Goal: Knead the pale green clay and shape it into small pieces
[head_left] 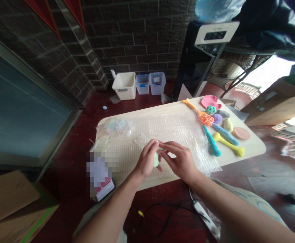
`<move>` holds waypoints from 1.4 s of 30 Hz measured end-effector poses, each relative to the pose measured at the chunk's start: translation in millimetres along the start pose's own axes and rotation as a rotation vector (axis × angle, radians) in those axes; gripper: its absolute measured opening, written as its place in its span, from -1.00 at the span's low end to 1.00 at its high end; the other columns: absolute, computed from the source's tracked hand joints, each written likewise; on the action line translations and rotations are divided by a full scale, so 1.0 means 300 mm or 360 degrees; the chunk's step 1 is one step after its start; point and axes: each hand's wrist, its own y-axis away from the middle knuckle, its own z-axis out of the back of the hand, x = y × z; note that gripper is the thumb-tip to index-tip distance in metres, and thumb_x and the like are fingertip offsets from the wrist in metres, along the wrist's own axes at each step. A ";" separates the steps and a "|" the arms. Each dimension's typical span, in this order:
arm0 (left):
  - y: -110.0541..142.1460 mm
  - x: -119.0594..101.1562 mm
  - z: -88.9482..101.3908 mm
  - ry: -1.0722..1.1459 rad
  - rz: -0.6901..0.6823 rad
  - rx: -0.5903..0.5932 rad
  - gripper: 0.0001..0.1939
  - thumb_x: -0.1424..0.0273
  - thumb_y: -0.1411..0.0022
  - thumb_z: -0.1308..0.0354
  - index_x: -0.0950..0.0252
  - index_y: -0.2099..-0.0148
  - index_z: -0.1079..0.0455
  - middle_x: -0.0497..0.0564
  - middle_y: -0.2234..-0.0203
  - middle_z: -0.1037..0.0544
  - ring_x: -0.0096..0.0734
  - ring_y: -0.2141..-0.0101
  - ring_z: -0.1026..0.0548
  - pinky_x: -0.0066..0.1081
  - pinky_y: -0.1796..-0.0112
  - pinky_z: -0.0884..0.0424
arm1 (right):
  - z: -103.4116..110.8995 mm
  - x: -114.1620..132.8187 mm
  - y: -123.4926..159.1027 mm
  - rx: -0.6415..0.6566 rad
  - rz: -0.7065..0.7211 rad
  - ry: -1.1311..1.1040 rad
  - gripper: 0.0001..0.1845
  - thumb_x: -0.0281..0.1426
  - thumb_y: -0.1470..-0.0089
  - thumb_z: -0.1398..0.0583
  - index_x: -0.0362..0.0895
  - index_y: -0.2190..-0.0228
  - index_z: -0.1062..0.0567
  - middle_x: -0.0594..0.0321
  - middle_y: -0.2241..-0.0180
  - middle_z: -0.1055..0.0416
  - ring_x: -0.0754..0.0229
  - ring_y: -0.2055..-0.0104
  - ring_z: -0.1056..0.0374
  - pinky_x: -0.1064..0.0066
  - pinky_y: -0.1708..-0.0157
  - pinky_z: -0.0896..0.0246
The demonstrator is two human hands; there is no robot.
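Note:
My left hand (148, 158) is closed round a lump of pale green modelling clay (156, 160), which shows partly between palm and fingers. From the right, my right hand (180, 160) meets it, its fingertips close to the clay at the top; whether they pinch any of it is hidden. Both hands are over a sheet of bubble wrap (172, 125) on a pale table (257, 145). Coloured clay pieces lie to the right: a yellow bone shape (229, 145), a teal twisted stick (211, 141), a blue stick (225, 134) and an orange piece (206, 118).
Crumpled clear plastic bags (117, 126) lie at the table's left end. A water dispenser (195, 60) and plastic bins (124, 86) stand behind the table. Cardboard boxes (10, 199) are at lower left. A power strip (205, 217) with cables lies on the floor in front.

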 end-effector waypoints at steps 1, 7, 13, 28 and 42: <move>0.000 0.001 -0.001 0.0047 0.0021 -0.0005 -0.68 0.06 -0.33 -0.18 0.22 0.12 -0.44 -0.07 0.43 -0.45 -0.43 0.48 -0.44 -0.57 0.62 -0.39 | -0.001 -0.003 0.000 0.0005 -0.0005 0.0026 -0.78 -0.36 -0.35 -0.21 -0.06 0.06 -0.63 0.10 0.22 -0.61 0.08 0.24 -0.54 0.24 0.24 -0.47; -0.021 -0.001 0.014 0.0325 0.0057 -0.0187 -0.68 0.14 -0.22 -0.34 0.28 0.32 -0.40 -0.10 0.44 -0.43 -0.53 0.48 -0.43 -0.57 0.49 -0.42 | -0.003 0.000 0.006 0.0063 0.0027 0.0178 -0.83 -0.37 -0.34 -0.19 -0.08 0.17 -0.61 0.12 0.31 -0.57 0.12 0.32 -0.50 0.31 0.32 -0.41; -0.055 -0.005 0.051 0.0449 -0.0028 -0.0422 -0.61 0.12 -0.13 -0.42 0.28 0.37 -0.37 -0.13 0.51 -0.42 -0.55 0.53 -0.40 -0.52 0.47 -0.38 | 0.010 0.014 0.009 -0.0018 0.0049 0.0138 -0.86 -0.38 -0.32 -0.21 -0.06 0.16 -0.60 0.16 0.35 -0.55 0.12 0.33 -0.49 0.28 0.34 -0.40; -0.034 -0.008 0.056 -0.0146 -0.0305 -0.0462 -0.66 0.14 -0.21 -0.39 0.29 0.20 -0.44 -0.05 0.38 -0.52 -0.45 0.40 -0.51 -0.51 0.41 -0.44 | 0.006 -0.017 -0.009 0.0237 -0.0025 -0.0120 -0.75 -0.29 -0.28 -0.31 -0.02 0.02 -0.62 0.07 0.12 -0.60 0.03 0.13 -0.55 0.18 0.13 -0.49; -0.085 -0.026 0.116 0.0458 -0.0152 -0.0559 -0.61 0.24 -0.06 -0.49 0.30 0.27 -0.34 -0.12 0.45 -0.47 -0.45 0.43 -0.54 -0.41 0.34 -0.55 | 0.021 -0.047 0.000 -0.0022 -0.0079 -0.0115 -0.93 -0.39 -0.32 -0.25 -0.09 0.18 -0.56 0.08 0.16 -0.60 0.07 0.15 -0.54 0.24 0.17 -0.44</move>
